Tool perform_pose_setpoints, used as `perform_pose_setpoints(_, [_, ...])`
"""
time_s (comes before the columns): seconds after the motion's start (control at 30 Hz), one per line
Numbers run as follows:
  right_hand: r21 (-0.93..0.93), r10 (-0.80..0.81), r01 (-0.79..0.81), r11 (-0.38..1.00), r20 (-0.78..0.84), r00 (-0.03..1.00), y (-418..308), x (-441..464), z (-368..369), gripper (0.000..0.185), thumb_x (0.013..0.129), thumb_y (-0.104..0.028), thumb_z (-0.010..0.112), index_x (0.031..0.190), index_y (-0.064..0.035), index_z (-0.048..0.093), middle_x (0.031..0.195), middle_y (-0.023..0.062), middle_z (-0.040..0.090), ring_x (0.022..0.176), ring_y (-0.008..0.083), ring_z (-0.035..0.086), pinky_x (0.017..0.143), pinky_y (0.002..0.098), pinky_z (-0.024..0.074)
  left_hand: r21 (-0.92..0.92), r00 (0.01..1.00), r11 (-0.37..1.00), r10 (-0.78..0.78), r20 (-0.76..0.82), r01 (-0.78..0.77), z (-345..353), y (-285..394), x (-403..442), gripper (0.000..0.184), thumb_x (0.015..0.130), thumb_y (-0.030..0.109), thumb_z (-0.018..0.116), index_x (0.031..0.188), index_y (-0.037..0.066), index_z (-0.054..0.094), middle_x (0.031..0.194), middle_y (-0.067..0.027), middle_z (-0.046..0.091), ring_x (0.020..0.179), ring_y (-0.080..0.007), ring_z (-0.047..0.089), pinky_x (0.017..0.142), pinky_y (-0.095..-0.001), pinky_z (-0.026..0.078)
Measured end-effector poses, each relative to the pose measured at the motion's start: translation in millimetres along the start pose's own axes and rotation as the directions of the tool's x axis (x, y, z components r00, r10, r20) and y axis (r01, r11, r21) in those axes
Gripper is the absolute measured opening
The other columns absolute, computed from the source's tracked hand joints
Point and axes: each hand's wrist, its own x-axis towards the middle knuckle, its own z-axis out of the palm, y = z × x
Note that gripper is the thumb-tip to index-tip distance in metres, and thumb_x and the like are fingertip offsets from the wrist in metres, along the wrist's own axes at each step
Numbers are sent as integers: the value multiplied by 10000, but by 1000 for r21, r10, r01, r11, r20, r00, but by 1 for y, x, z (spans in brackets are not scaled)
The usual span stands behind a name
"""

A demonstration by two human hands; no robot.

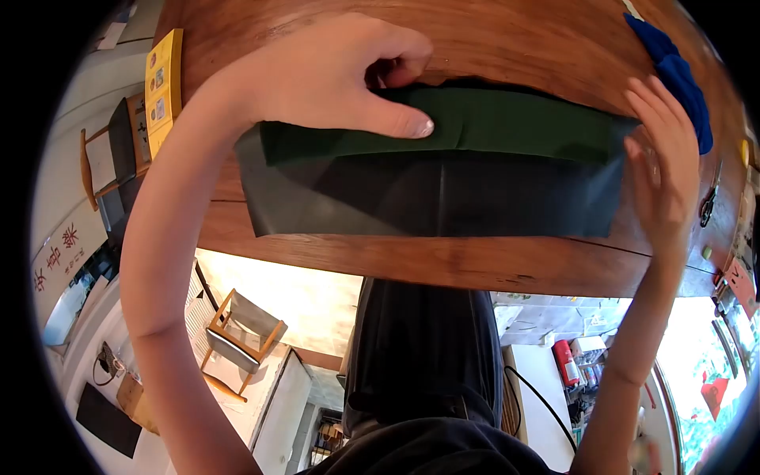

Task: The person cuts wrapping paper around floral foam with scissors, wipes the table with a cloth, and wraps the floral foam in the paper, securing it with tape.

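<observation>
The left hand is over the far left part of the dark sheet, its thumb laid flat on the green strip and its forefinger curled down beyond the far edge — whether the fingers pinch the strip from beneath, I cannot tell. The right hand is at the right end of the dark sheet, fingers extended and slightly parted, with nothing gripped between them; whether its fingertips touch the sheet's edge is not clear.

The green strip lies lengthwise along the far half of the dark sheet, leaving the near half uncovered, and a short crease crosses it near the middle. Under the dark sheet is the wooden table.

Farther out, a blue cloth lies beyond the dark sheet's far right corner, and scissors rest to the right of it. To the sheet's left stands a yellow box — and on its near side, below table level, are the person's dark trousers and, leftward, a chair.
</observation>
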Motion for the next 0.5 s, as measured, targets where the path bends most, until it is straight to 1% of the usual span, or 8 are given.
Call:
perform_pose_setpoints(0.03, [-39, 35, -41, 998, -141, 989, -17, -10, 1, 291, 832, -48, 641, 1122, -45, 660, 1080, 136, 680, 1037, 306, 630, 955, 406, 460, -79, 998, 997, 4, -67, -10, 5, 1, 2, 526, 854, 478, 687, 1039, -12, 649, 833, -128, 604, 780, -270, 595, 738, -358, 495])
perform_pose_setpoints(0.07, [126, 143, -129, 984, -112, 983, -41, -41, 11, 287, 807, -81, 674, 1093, -53, 669, 1071, 130, 678, 1044, 307, 627, 953, 418, 462, -157, 991, 987, 7, -134, -28, 9, 1, 5, 536, 860, 483, 684, 1059, -14, 653, 844, -135, 615, 785, -279, 600, 747, -363, 498])
perform_pose_setpoints(0.1, [281, 244, -216, 935, -67, 967, -63, -67, 14, 287, 783, -114, 708, 1063, -60, 679, 1063, 123, 676, 1051, 308, 625, 951, 429, 464, -85, 990, 996, 22, -142, -34, 14, 4, 7, 532, 876, 475, 668, 1084, -14, 651, 864, -140, 627, 796, -287, 604, 753, -365, 500])
perform_pose_setpoints(0.17, [316, 70, -135, 939, 207, 976, -110, -86, 36, 483, 726, -204, 775, 1166, -70, 626, 1132, 131, 624, 1115, 354, 580, 975, 484, 460, 57, 986, 997, 62, -157, -54, 22, 13, 14, 524, 909, 458, 635, 1134, -16, 646, 905, -150, 652, 818, -302, 612, 764, -370, 504])
perform_pose_setpoints(0.2, [347, 44, -190, 918, 389, 920, -125, -82, 43, 646, 705, -276, 798, 1270, -70, 562, 1287, 163, 534, 1231, 383, 492, 1028, 492, 424, 82, 998, 997, 17, -61, -12, 21, 17, 20, 487, 963, 394, 578, 1224, -16, 611, 963, -180, 663, 847, -325, 620, 769, -377, 508])
perform_pose_setpoints(0.23, [323, 40, -194, 926, 428, 903, -134, -85, 56, 754, 676, -339, 810, 1318, -67, 524, 1380, 173, 453, 1303, 400, 412, 1061, 502, 391, 37, 998, 999, -36, -52, 38, 20, 22, 23, 450, 964, 396, 575, 1146, -13, 619, 895, -182, 641, 797, -319, 606, 736, -385, 494])
perform_pose_setpoints(0.33, [294, 29, -126, 948, 313, 949, -135, -87, 75, 682, 681, -377, 790, 1246, -57, 579, 1341, 181, 492, 1278, 392, 437, 1035, 505, 406, -90, 978, 974, -209, 6, 209, 22, 42, 23, 419, 968, 403, 567, 911, -5, 644, 690, -185, 573, 645, -302, 563, 637, -408, 450])
perform_pose_setpoints(0.5, [162, -153, 140, 977, 71, 986, -132, -93, 94, 356, 764, -221, 639, 1065, -31, 651, 1145, 168, 625, 1100, 366, 585, 936, 483, 479, -163, 963, 953, -265, -46, 254, 26, 49, 21, 365, 956, 324, 623, 877, -32, 629, 611, -86, 484, 599, -127, 414, 590, -301, 411])
